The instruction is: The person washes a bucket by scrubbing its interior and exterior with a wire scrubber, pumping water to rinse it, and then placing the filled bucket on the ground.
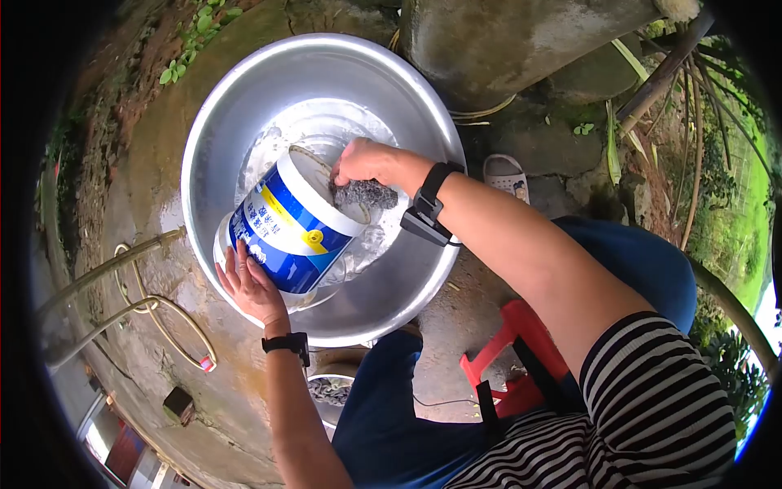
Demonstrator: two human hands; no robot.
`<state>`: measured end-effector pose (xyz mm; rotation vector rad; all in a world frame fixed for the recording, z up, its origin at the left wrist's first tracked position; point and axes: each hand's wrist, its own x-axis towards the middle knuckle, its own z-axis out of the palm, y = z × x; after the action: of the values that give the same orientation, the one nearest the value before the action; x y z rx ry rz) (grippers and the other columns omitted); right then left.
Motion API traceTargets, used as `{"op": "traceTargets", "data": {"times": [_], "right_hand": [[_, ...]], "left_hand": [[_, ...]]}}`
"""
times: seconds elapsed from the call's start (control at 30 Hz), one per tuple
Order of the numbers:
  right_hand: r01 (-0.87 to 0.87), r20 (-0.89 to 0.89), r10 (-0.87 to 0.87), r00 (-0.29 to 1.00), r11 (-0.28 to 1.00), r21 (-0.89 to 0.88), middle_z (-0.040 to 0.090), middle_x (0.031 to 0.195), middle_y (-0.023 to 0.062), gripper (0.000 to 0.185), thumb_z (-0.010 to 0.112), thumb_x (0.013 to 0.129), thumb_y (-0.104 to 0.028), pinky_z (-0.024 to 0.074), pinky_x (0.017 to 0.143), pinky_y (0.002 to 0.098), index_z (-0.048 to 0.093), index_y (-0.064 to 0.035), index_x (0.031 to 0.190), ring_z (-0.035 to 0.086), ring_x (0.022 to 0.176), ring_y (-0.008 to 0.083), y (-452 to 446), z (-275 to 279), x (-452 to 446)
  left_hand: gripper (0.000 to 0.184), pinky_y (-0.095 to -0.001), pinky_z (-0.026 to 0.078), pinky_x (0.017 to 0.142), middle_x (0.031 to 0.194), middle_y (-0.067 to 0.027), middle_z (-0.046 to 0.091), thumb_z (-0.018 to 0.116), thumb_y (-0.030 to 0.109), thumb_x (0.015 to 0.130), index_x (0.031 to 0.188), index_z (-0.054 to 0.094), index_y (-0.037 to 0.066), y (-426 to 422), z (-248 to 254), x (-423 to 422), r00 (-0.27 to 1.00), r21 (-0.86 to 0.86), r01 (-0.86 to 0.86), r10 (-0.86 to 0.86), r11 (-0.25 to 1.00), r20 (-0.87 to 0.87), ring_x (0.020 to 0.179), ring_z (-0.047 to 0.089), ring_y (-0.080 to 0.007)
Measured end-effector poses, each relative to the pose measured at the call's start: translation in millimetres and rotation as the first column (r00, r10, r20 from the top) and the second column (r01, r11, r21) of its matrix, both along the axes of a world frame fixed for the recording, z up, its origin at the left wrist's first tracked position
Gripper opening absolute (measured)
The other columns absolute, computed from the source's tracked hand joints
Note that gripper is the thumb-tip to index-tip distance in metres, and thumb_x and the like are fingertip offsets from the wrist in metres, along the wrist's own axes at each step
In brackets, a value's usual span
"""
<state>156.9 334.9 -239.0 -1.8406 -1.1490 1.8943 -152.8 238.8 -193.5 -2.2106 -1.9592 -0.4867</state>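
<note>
A blue and white plastic bucket (281, 213) with a yellow stripe and printed lettering lies tilted inside a large metal basin (213, 130). Its mouth faces up and to the right. My left hand (254, 285) holds the bucket's lower side, fingers stretched along the wall. At the bucket's mouth, my right hand (364, 160) is closed on a grey steel wool scrubber (368, 194), which rests against the inside of the rim. The fingertips of that hand are partly hidden. Shallow, shiny water (383, 236) shows on the basin's bottom.
A hose (175, 330) with a red end curls on the wet concrete at left. Below the basin stands a small container (330, 391) with dark contents. A red plastic stool (513, 342) is by my legs, and a light sandal (505, 175) shows at right. A concrete block (505, 49) stands behind.
</note>
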Motion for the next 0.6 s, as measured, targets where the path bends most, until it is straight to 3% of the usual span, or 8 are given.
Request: {"op": "traceTargets", "data": {"times": [0.07,0.13,0.27,0.33,0.47,0.53,0.6], "right_hand": [[0.439,-0.186,-0.452,0.872,0.892,-0.111,0.072,0.092,0.0128,0.017,0.071,0.083,-0.004,0.0556,0.070,0.0394,0.073,0.0019,0.099,0.069,0.082,0.0238,10,-20,2],[0.560,-0.117,-0.579,0.807,0.813,-0.157,0.070,0.095,0.0153,0.017,0.069,0.084,-0.003,0.0554,0.070,0.0391,0.071,0.0044,0.100,0.069,0.083,0.0252,18,-42,-2],[0.656,0.081,-0.658,0.749,0.717,-0.235,0.071,0.096,0.0178,0.018,0.068,0.076,-0.004,0.0548,0.074,0.0415,0.072,-0.0024,0.093,0.070,0.086,0.0331,42,-88,-37],[0.659,0.094,-0.661,0.744,0.704,-0.266,0.071,0.096,0.0191,0.019,0.068,0.072,-0.005,0.0545,0.077,0.0426,0.073,-0.0058,0.089,0.070,0.088,0.0371,62,-93,-59],[0.422,-0.428,-0.500,0.753,0.866,-0.269,0.070,0.086,0.0197,0.013,0.064,0.088,-0.005,0.0548,0.067,0.0426,0.068,0.0069,0.088,0.070,0.075,0.0265,99,-61,-60],[0.367,-0.434,-0.435,0.789,0.900,-0.235,0.071,0.089,0.0197,0.011,0.064,0.089,-0.003,0.0553,0.065,0.0430,0.070,0.0066,0.090,0.070,0.073,0.0262,85,-2,-53],[0.181,-0.470,-0.228,0.853,0.973,-0.144,0.071,0.092,0.0119,0.012,0.063,0.089,0.000,0.0554,0.065,0.0383,0.071,-0.0002,0.098,0.068,0.076,0.0210,70,15,-45]], "left_hand": [[0.034,-0.0465,0.031,0.118,0.139,-0.0093,0.057,0.048,0.023,0.103,0.133,0.065,0.020,-3,-2,-2,1.000,-0.001,-0.009,0.009,1.000,-0.007,0.137,0.042,-0.0366],[0.034,-0.0474,0.031,0.118,0.139,-0.0095,0.057,0.048,0.022,0.104,0.133,0.066,0.019,-6,-4,-2,1.000,0.016,0.003,-0.003,1.000,-0.013,0.137,0.041,-0.0368],[0.034,-0.0481,0.030,0.118,0.139,-0.0094,0.057,0.047,0.022,0.104,0.132,0.066,0.018,-10,-6,-1,1.000,0.006,-0.001,0.001,1.000,0.004,0.138,0.040,-0.0368],[0.035,-0.0480,0.029,0.119,0.139,-0.0098,0.057,0.047,0.022,0.104,0.133,0.065,0.018,-12,-5,-3,0.999,-0.003,0.024,-0.024,1.000,-0.021,0.139,0.039,-0.0366],[0.036,-0.0478,0.028,0.119,0.140,-0.0106,0.056,0.046,0.023,0.104,0.134,0.064,0.018,-9,-1,-1,0.998,-0.009,0.044,-0.044,0.999,-0.034,0.139,0.039,-0.0368],[0.036,-0.0480,0.027,0.120,0.141,-0.0118,0.055,0.045,0.023,0.105,0.136,0.063,0.019,-3,0,-1,1.000,-0.026,0.010,-0.010,1.000,-0.024,0.139,0.039,-0.0372],[0.037,-0.0460,0.027,0.120,0.139,-0.0100,0.056,0.044,0.024,0.105,0.136,0.062,0.019,1,-4,-8,0.999,-0.001,-0.002,0.002,1.000,-0.041,0.137,0.041,-0.0332]]}}
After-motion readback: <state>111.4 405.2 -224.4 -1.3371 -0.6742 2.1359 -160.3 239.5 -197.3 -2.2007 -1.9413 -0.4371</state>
